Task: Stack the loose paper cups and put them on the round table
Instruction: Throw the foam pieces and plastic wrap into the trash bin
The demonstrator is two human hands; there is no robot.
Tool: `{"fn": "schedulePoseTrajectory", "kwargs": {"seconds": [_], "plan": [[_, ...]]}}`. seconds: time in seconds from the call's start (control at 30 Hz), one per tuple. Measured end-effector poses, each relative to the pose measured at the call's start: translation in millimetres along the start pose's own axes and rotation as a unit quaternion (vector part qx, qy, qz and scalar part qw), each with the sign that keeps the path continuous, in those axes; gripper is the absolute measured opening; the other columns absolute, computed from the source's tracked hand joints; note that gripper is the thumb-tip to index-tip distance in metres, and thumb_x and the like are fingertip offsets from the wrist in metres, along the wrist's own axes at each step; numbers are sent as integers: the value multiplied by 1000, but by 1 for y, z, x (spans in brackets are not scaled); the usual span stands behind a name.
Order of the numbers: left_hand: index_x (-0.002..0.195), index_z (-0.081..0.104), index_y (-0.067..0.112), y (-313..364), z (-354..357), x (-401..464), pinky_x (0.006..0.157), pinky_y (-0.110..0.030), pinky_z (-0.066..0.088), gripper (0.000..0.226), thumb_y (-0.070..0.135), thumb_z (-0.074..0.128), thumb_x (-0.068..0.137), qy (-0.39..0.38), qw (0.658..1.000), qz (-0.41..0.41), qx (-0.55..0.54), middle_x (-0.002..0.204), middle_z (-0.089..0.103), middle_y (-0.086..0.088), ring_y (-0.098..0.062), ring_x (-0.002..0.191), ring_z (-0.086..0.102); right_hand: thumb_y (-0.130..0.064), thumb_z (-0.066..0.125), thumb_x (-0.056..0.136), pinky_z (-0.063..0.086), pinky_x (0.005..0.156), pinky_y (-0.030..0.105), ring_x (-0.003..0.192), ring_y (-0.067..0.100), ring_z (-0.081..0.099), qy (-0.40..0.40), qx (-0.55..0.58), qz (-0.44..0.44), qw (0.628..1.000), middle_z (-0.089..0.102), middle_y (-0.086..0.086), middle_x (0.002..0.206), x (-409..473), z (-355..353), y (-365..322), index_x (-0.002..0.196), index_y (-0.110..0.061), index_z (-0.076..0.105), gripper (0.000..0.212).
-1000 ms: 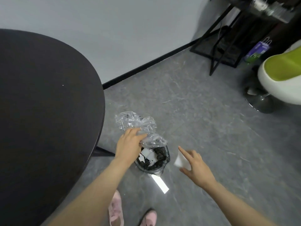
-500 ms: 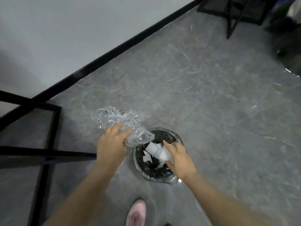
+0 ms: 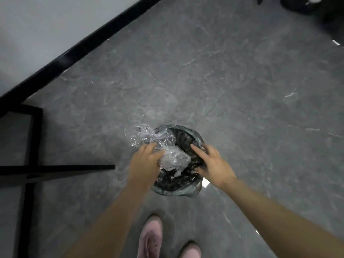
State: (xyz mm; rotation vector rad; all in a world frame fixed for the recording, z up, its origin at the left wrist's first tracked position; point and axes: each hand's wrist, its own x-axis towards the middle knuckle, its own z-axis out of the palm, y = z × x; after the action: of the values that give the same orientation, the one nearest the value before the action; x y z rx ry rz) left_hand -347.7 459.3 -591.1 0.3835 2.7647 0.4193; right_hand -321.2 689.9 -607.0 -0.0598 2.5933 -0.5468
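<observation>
No paper cup shows clearly and the round table top is out of view. My left hand (image 3: 144, 162) grips a crumpled clear plastic wrapper (image 3: 168, 152) and holds it over the mouth of a small black mesh waste bin (image 3: 178, 191) lined with a thin bag. My right hand (image 3: 214, 164) hovers over the bin's right side with its fingers spread and nothing in it. A white scrap (image 3: 178, 172) lies inside the bin, partly hidden under the wrapper.
Black table legs (image 3: 34, 138) and a floor bar (image 3: 55, 167) stand at the left. A black baseboard (image 3: 74, 53) runs along the white wall. My pink shoes (image 3: 150, 237) are just below the bin. A white strip (image 3: 204, 183) lies beside the bin on the grey floor.
The view dropped from the table to the bin. My right hand let go of the white piece it carried into the bin and spread open. My left hand pushed the wrapper over the bin.
</observation>
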Motion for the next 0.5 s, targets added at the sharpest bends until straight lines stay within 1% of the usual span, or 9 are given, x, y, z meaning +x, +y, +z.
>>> {"fn": "schedulePoseTrajectory", "kwargs": {"seconds": [0.03, 0.1, 0.17, 0.23, 0.3, 0.33, 0.4, 0.5], "plan": [[136, 53, 30, 4, 7, 2, 107, -31, 33, 46, 14, 55, 93, -13, 1000, 4, 7, 150, 39, 4, -18, 136, 33, -28, 63, 88, 43, 102, 39, 140, 21, 23, 3, -5, 1, 1000, 22, 2, 151, -1, -6, 4, 150, -39, 18, 78], [139, 50, 31, 11, 19, 6, 110, -30, 30, 47, 16, 53, 94, -38, 999, 7, 11, 152, 35, 5, -16, 137, 30, -29, 64, 88, 42, 101, 39, 140, 21, 23, 8, -12, 6, 1000, 21, 3, 152, -3, -19, 9, 150, -40, 17, 78], [144, 43, 30, 16, 25, 9, 109, -32, 31, 51, 22, 53, 95, -78, 997, 5, 15, 155, 30, 3, -17, 139, 27, -30, 63, 89, 41, 102, 40, 141, 21, 23, 11, -14, 11, 1000, 21, 3, 153, -7, -31, 14, 149, -41, 17, 77], [149, 31, 28, 20, 22, 10, 108, -35, 34, 60, 33, 54, 94, -127, 992, 2, 26, 157, 23, 0, -18, 141, 23, -31, 61, 91, 41, 101, 39, 141, 21, 24, 5, -21, 8, 1000, 20, 3, 154, -14, -43, 16, 149, -42, 17, 74], [151, 23, 28, 26, 8, 11, 105, -36, 37, 68, 43, 55, 93, -161, 986, 5, 36, 156, 22, 0, -19, 141, 24, -35, 58, 92, 40, 102, 37, 140, 21, 25, -6, -31, 5, 1000, 20, 3, 154, -24, -58, 14, 149, -42, 17, 71], [152, 21, 29, 30, -4, 12, 105, -37, 38, 69, 44, 55, 93, -168, 985, 9, 36, 155, 24, 1, -19, 140, 26, -37, 57, 93, 40, 102, 37, 140, 21, 26, -12, -36, 7, 999, 21, 2, 154, -30, -67, 11, 149, -41, 18, 69], [151, 24, 29, 42, -38, 12, 101, -36, 40, 66, 44, 54, 94, -171, 984, 19, 37, 151, 31, 2, -18, 137, 32, -38, 54, 94, 40, 102, 36, 138, 19, 27, -28, -51, 15, 998, 25, 1, 152, -43, -90, 0, 149, -39, 22, 64], [145, 38, 27, 73, -106, 11, 95, -38, 42, 52, 40, 50, 96, -180, 981, 38, 55, 141, 43, -1, -22, 128, 44, -39, 51, 95, 36, 104, 37, 135, 21, 31, -79, -93, 20, 992, 33, 2, 147, -67, -139, -24, 148, -34, 25, 59]]}}
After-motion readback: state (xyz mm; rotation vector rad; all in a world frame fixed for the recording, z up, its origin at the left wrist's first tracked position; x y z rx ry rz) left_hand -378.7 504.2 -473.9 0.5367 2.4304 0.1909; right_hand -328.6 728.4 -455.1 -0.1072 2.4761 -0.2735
